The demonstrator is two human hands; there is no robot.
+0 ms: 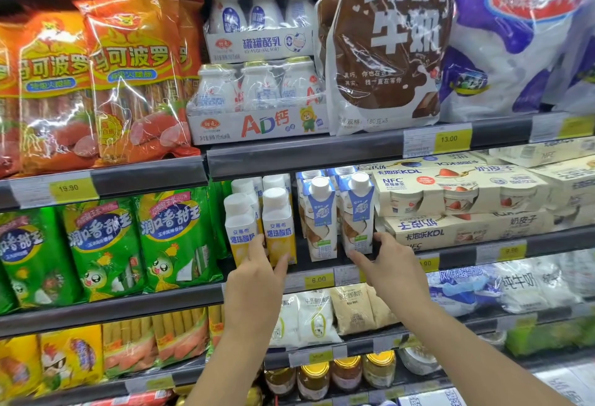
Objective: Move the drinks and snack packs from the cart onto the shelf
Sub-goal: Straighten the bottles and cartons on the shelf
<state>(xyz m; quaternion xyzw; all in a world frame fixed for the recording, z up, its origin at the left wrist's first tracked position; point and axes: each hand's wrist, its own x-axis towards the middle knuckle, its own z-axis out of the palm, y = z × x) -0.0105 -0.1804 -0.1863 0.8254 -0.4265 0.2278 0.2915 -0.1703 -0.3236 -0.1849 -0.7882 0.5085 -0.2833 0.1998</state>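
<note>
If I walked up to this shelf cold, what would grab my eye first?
Probably the two bare hands at the middle shelf: the left hand touching a yellow yogurt bottle, the right hand gripping a blue-and-white carton. Next, the big brown chocolate milk bag top centre, and bright orange sausage packs upper left.
</note>
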